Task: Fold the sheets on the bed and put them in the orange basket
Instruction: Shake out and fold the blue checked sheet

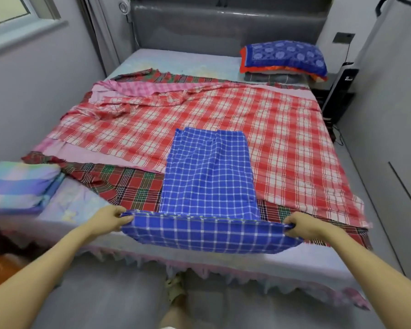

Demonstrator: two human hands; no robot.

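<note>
A blue checked sheet [209,176], folded into a long strip, lies on the bed's near half. Its near end is lifted and stretched between my hands. My left hand [109,218] pinches the left corner and my right hand [301,225] pinches the right corner. Under it a red-and-white checked sheet [282,129] is spread over most of the bed. A dark red-green tartan sheet [128,184] and a pink checked sheet [138,87] lie beneath that one. The orange basket is not in view.
A folded pastel plaid sheet [17,186] sits at the bed's near left corner. Stacked pillows with a blue patterned cover [285,55] lie at the far right by the grey headboard [223,27]. A wardrobe [389,103] stands on the right, a wall on the left.
</note>
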